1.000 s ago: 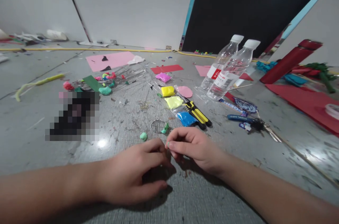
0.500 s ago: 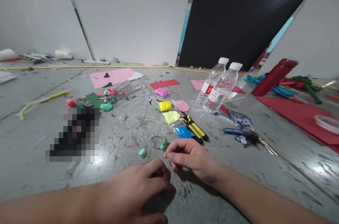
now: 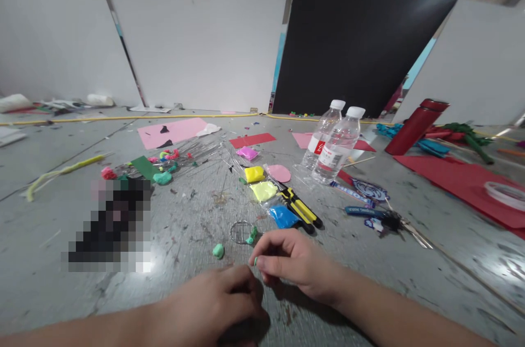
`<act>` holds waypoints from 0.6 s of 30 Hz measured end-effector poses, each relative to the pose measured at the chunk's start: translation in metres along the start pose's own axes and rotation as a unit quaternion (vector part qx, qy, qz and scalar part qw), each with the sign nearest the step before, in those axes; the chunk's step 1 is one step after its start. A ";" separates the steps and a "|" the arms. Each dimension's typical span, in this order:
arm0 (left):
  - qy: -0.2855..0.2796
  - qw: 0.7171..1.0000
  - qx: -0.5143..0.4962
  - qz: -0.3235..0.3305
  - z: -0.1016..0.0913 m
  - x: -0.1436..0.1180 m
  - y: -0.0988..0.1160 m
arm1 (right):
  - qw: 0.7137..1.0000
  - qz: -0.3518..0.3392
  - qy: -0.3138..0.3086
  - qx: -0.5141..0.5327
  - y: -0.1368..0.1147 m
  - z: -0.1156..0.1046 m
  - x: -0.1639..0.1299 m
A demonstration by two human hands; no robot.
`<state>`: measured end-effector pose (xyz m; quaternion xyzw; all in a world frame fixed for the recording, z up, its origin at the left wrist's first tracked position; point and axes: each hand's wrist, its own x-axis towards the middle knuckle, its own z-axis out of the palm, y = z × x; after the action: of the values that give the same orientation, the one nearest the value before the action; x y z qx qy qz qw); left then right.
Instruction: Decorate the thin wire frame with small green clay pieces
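My right hand (image 3: 295, 262) pinches a tiny piece of green modelling clay (image 3: 256, 261) between thumb and index finger, low over the grey floor. Close on its left is my left hand (image 3: 219, 300), back upward and fingers curled down; whatever they hold, if anything, is hidden. A round green clay lump (image 3: 219, 251) lies on the floor just beyond my left hand. Past my right fingertips sits a round wire frame (image 3: 240, 232) with some green clay (image 3: 251, 235) on its right side.
Yellow-handled pliers (image 3: 303, 210) lie beside clay packets, including a blue one (image 3: 284, 216). Two water bottles (image 3: 334, 144) and a leaning red flask (image 3: 418, 127) stand behind. Scissors (image 3: 416, 235) are at right, red sheets (image 3: 455, 183) beyond. Wires and clay pieces lie left; panels stand behind.
The view has tilted up slightly, so things sit lower in the picture. My left fingers have come closer to the right fingertips, which keep their pinch on the green clay.
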<state>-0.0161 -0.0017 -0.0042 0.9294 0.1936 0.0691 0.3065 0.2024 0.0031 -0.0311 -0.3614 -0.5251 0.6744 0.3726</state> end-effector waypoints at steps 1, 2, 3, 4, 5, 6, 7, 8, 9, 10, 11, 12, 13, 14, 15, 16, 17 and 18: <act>0.001 1.000 -0.005 -0.002 -0.001 0.000 0.000 | 1.000 0.000 -0.001 -0.006 0.000 0.000 0.000; 0.001 1.000 -0.008 -0.004 -0.001 0.000 0.000 | 1.000 0.001 -0.001 -0.013 0.000 0.000 0.000; 0.002 1.000 -0.009 -0.007 -0.002 0.000 0.001 | 1.000 0.002 0.000 -0.020 0.000 0.001 0.000; 0.003 1.000 -0.006 -0.011 -0.002 0.001 0.001 | 1.000 0.005 0.001 -0.026 0.000 0.001 0.000; 0.007 1.000 0.001 -0.015 -0.002 0.001 0.001 | 1.000 0.008 0.002 -0.030 0.000 0.002 0.000; 0.012 1.000 0.012 -0.020 -0.001 0.002 0.000 | 0.999 0.011 0.002 -0.032 -0.001 0.002 0.000; 0.016 0.999 0.023 -0.024 0.000 0.002 0.000 | 0.999 0.013 0.002 -0.033 -0.001 0.003 0.000; 0.021 0.999 0.034 -0.026 0.001 0.002 -0.001 | 0.999 0.014 0.001 -0.033 -0.001 0.003 0.000; 0.027 0.998 0.043 -0.027 0.002 0.003 -0.002 | 0.999 0.015 0.002 -0.036 -0.001 0.004 0.000; 0.030 0.998 0.048 -0.028 0.004 0.003 -0.003 | 0.999 0.015 0.003 -0.040 -0.002 0.004 0.000; 0.034 0.998 0.048 -0.028 0.005 0.002 -0.004 | 0.999 0.015 0.005 -0.046 -0.001 0.004 0.000; 0.039 0.998 0.039 -0.025 0.005 0.002 -0.005 | 0.999 0.015 0.007 -0.052 -0.001 0.004 0.000; 0.045 0.998 0.024 -0.021 0.005 0.002 -0.005 | 0.998 0.015 0.010 -0.055 -0.001 0.004 0.000; 0.053 0.998 0.002 -0.015 0.004 0.002 -0.006 | 0.998 0.015 0.012 -0.057 0.000 0.003 0.000; 0.058 0.998 -0.025 -0.008 0.003 0.002 -0.006 | 0.998 0.013 0.014 -0.056 0.000 0.003 0.000; 0.061 0.997 -0.054 -0.002 0.001 0.002 -0.006 | 0.998 0.011 0.016 -0.055 0.000 0.003 0.000; 0.062 0.995 -0.083 0.001 -0.001 0.002 -0.006 | 0.998 0.007 0.018 -0.052 0.000 0.003 0.000; 0.063 0.992 -0.108 0.001 -0.004 0.002 -0.006 | 0.998 0.004 0.020 -0.052 -0.001 0.003 0.000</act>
<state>-0.0170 0.0057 -0.0051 0.8848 0.2031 0.1480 0.3924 0.2001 0.0021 -0.0301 -0.3956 -0.5506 0.6401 0.3613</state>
